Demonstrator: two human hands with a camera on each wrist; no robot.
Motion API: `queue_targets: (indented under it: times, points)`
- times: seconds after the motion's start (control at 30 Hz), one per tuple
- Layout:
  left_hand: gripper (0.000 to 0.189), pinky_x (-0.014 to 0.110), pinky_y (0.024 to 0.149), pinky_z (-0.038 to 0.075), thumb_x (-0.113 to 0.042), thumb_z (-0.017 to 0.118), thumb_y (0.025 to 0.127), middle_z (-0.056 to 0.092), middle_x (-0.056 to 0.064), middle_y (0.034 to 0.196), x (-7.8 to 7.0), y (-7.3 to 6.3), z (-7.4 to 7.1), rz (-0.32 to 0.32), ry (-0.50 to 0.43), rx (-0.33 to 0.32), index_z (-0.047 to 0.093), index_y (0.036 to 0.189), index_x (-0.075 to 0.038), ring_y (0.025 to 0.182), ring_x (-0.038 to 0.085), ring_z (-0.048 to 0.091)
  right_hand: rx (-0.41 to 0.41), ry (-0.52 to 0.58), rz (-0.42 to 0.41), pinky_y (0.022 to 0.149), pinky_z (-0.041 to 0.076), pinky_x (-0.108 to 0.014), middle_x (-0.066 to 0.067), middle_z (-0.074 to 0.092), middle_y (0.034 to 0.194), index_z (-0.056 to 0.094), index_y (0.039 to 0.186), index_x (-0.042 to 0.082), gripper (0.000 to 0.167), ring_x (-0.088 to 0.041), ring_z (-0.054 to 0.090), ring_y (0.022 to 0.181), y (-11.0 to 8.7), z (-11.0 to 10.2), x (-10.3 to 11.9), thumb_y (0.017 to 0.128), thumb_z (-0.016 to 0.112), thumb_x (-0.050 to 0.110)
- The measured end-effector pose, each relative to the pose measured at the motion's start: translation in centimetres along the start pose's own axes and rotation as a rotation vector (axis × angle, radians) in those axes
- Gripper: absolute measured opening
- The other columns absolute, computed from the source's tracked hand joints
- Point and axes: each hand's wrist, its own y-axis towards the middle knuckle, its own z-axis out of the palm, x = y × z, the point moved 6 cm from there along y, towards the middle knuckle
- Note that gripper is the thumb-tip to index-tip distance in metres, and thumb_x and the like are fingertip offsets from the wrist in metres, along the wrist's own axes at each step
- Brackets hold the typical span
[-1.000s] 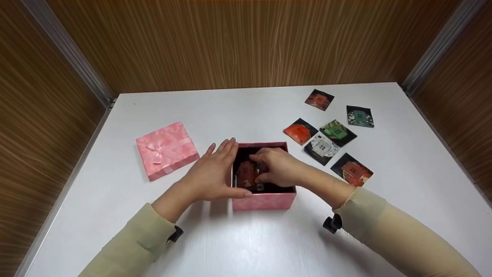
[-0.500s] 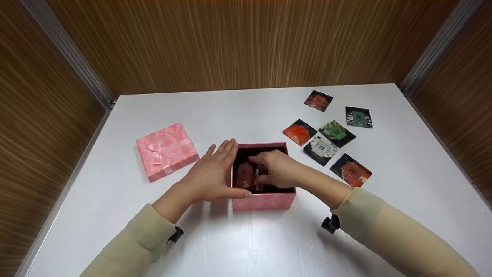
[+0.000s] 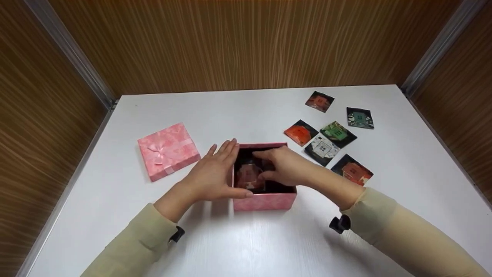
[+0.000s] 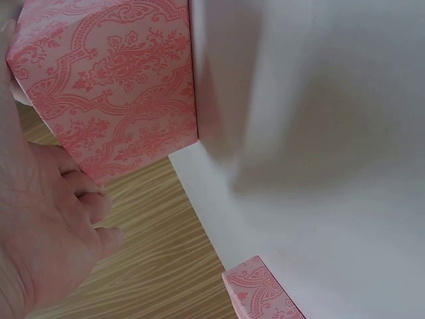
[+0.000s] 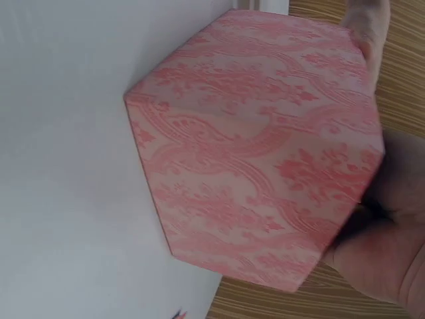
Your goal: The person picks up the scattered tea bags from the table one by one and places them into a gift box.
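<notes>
A pink patterned box [image 3: 263, 202] stands uncovered in the middle of the table in the head view. Along its left rim lie the straight fingers of my left hand [image 3: 211, 177], the thumb over the front rim. My right hand [image 3: 286, 165] reaches in from the right, with index finger and thumb spread apart inside the box. Close to that thumb, a reddish-brown square sachet [image 3: 248, 175] lies in the dark interior. My other right fingers are hidden behind the hand. Both wrist views show the box's outer walls, with the left hand [image 4: 50, 206] and right hand [image 5: 392, 246] at the rim.
To the left lies the pink lid [image 3: 167, 152] with its ribbon bow. Several square sachets are spread at the right, among them an orange one [image 3: 301, 132], a green one [image 3: 338, 133], a white one [image 3: 323, 149] and a red one [image 3: 352, 170]. Wood-grain panels [image 3: 246, 46] enclose the table.
My right hand has shifted slightly right, its finger and thumb moving apart from the sachet, more of which now shows. The left hand stays at the box's left rim.
</notes>
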Motion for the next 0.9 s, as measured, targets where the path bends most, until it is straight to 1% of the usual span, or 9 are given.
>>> queue_targets:
  times: [0.17,0.27,0.4,0.5,0.6,0.67,0.73,0.8,0.9]
  points:
    - [0.138,0.045,0.132,0.004,-0.097,0.053,0.079,0.007,0.013,0.177,0.0,-0.1,0.0,-0.011,-0.002,0.013,0.011,0.169,-0.002,0.164,0.025,0.004,-0.066,0.103,-0.024,0.103,0.057,-0.048,-0.019,0.072,0.131,0.06,0.148,-0.002,0.059,-0.027,0.071,0.119,-1.4,-2.7,-0.7,0.096,0.082,0.017]
    - [0.138,0.045,0.132,0.003,-0.096,0.054,0.078,0.006,0.013,0.177,0.0,0.0,-0.1,-0.011,-0.005,0.014,0.011,0.169,-0.002,0.164,0.025,0.004,-0.136,0.144,-0.028,0.101,0.058,-0.049,-0.016,0.074,0.128,0.063,0.146,0.0,0.058,-0.027,0.073,0.116,-2.7,-4.8,-1.8,0.096,0.082,0.02]
    - [0.138,0.046,0.132,0.003,-0.096,0.055,0.078,0.005,0.012,0.177,0.0,0.1,0.0,-0.013,-0.008,0.019,0.011,0.169,-0.002,0.164,0.025,0.004,-0.219,0.182,0.03,0.097,0.059,-0.042,-0.008,0.075,0.127,0.065,0.146,0.005,0.055,-0.026,0.074,0.112,-4.7,-7.6,-4.4,0.096,0.082,0.022]
    - [0.138,0.046,0.132,0.004,-0.096,0.054,0.078,0.006,0.012,0.177,0.0,0.1,0.0,-0.015,-0.007,0.021,0.011,0.169,-0.003,0.164,0.025,0.004,-0.257,0.171,0.091,0.098,0.057,-0.028,-0.003,0.076,0.126,0.066,0.146,0.009,0.053,-0.022,0.073,0.112,-6.3,-9.5,-6.6,0.098,0.081,0.023]
    - [0.138,0.047,0.132,0.004,-0.097,0.054,0.078,0.007,0.012,0.177,0.0,0.1,0.0,-0.014,-0.01,0.013,0.012,0.169,-0.003,0.164,0.025,0.005,-0.275,0.161,0.175,0.096,0.053,-0.017,-0.005,0.075,0.128,0.067,0.145,0.012,0.05,-0.014,0.071,0.113,-7.9,-10.8,-9.4,0.099,0.079,0.024]
    - [0.138,0.046,0.132,0.004,-0.097,0.053,0.078,0.007,0.012,0.177,0.0,0.1,0.0,-0.016,-0.009,0.012,0.011,0.169,-0.003,0.164,0.025,0.005,-0.276,0.192,0.249,0.094,0.051,-0.013,-0.007,0.073,0.132,0.068,0.144,0.013,0.047,-0.006,0.068,0.113,-9.0,-11.3,-11.5,0.099,0.079,0.024]
    - [0.138,0.046,0.132,0.004,-0.097,0.053,0.078,0.007,0.012,0.177,0.0,0.1,0.0,-0.016,-0.01,0.012,0.011,0.169,-0.003,0.164,0.025,0.005,-0.268,0.228,0.305,0.091,0.051,-0.011,-0.011,0.07,0.136,0.068,0.144,0.012,0.047,-0.003,0.066,0.112,-10.3,-11.4,-13.7,0.1,0.078,0.022]
    - [0.138,0.046,0.132,0.004,-0.097,0.053,0.078,0.008,0.012,0.177,0.0,0.1,0.0,-0.017,-0.007,0.013,0.011,0.169,-0.003,0.164,0.025,0.005,-0.254,0.259,0.34,0.089,0.051,-0.01,-0.016,0.068,0.139,0.067,0.144,0.009,0.047,-0.009,0.066,0.116,-11.5,-11.1,-15.8,0.1,0.078,0.022]
    - [0.138,0.047,0.132,0.004,-0.097,0.053,0.078,0.008,0.013,0.177,-0.1,0.1,0.0,-0.014,-0.003,0.012,0.012,0.169,-0.002,0.164,0.026,0.006,-0.207,0.278,0.382,0.088,0.049,-0.009,-0.02,0.065,0.143,0.065,0.145,0.005,0.051,-0.023,0.063,0.125,-13.1,-10.1,-18.8,0.1,0.078,0.024]
